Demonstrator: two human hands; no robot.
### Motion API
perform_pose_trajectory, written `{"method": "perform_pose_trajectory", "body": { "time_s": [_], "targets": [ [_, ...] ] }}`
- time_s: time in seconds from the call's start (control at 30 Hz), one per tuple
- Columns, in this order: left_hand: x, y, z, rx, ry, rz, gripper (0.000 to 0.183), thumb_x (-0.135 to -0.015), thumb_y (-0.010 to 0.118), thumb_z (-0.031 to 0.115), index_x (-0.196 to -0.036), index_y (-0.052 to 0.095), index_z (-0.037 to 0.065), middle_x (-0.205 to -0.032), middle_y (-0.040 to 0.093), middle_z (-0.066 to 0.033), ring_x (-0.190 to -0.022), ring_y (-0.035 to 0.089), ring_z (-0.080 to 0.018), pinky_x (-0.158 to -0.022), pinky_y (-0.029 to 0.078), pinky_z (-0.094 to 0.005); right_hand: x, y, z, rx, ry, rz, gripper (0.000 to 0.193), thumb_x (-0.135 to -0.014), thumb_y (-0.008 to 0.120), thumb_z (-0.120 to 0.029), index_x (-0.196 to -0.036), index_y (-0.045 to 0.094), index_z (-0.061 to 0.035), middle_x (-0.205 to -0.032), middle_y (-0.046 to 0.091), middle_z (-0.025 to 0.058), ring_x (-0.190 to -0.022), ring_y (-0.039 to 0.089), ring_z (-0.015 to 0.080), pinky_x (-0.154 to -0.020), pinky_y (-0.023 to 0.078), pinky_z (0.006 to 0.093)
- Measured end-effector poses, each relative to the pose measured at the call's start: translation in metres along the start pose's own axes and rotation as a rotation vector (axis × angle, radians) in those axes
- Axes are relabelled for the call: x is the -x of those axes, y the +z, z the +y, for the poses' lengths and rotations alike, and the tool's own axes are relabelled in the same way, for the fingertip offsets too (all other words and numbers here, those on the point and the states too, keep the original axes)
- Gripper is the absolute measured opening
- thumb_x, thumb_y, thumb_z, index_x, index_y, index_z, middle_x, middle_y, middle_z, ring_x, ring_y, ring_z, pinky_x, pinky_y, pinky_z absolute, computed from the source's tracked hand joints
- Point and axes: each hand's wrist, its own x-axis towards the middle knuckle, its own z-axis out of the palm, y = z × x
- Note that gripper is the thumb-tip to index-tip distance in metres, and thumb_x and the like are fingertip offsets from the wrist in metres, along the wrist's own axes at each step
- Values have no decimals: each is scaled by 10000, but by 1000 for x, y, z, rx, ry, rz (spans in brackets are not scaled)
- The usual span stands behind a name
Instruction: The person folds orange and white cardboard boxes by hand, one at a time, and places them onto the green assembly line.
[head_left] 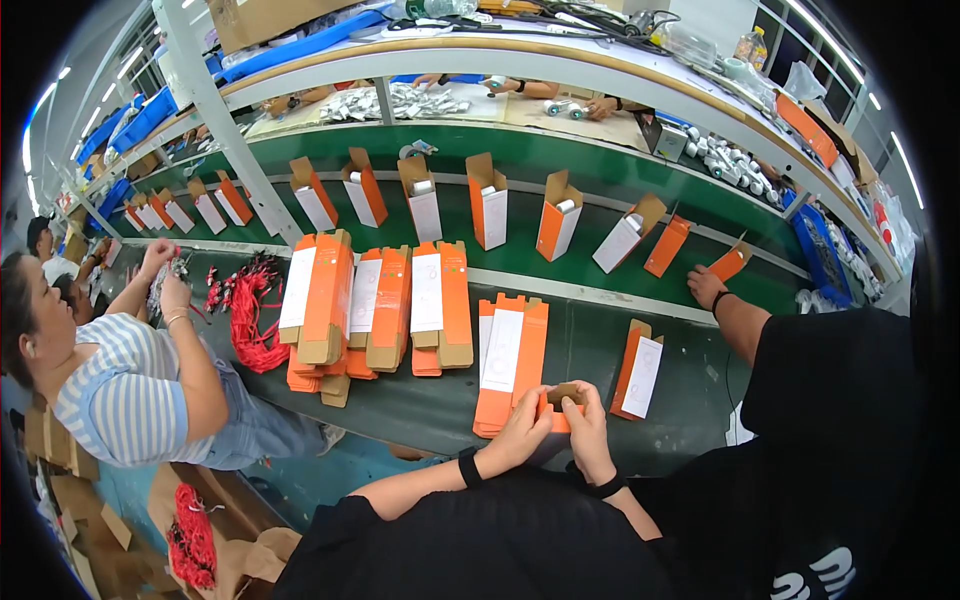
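Observation:
Close to my body, a small orange cardboard box (562, 424) is held upright, its brown inside showing at the open top. My left hand (518, 436) wraps round its left side, and my right hand (592, 438) grips the opposite side with the thumb at the rim. The lower part of this box is hidden behind the hands. Just beyond my left hand lies a pile of flattened orange-and-white cartons (512, 350). To the right of my hands stands an orange box with a white side (638, 372).
More stacked flat cartons (430, 300) lie left, beside red cords (258, 315). Open boxes holding white items line the green conveyor (590, 275). A co-worker's hand (705, 287) touches a box at right. Another person (150, 380) works at left. A shelf (500, 45) spans above.

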Motion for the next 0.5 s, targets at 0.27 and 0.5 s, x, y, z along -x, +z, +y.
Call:
{"method": "perform_pose_trajectory", "body": {
  "time_s": [0.27, 0.5],
  "targets": [
    [-17, -1, -19, 19, -1, 40, 554, -790, 403, -26, -1341, 351, -27, -1288, 458, -233, -1234, 437, -326, -1018, 357, -376, -5, -18, -8, 663, -118, -137, 520, -817, 564, -49, -1321, 443, -4, -1031, 533, 137, -993, 525, 200, -856, 431, 290],
    [-11, -18, 2, -93, -32, -104, 641, -922, 396, 124, -1487, 100, 65, -1405, 361, -223, -1318, 358, -301, -1070, 301, -360, -9, -23, -19, -303, 462, -228, 516, -862, 551, 31, -1363, 431, 0, -1109, 507, 39, -818, 504, 73, -758, 424, 190]
  ]
}}
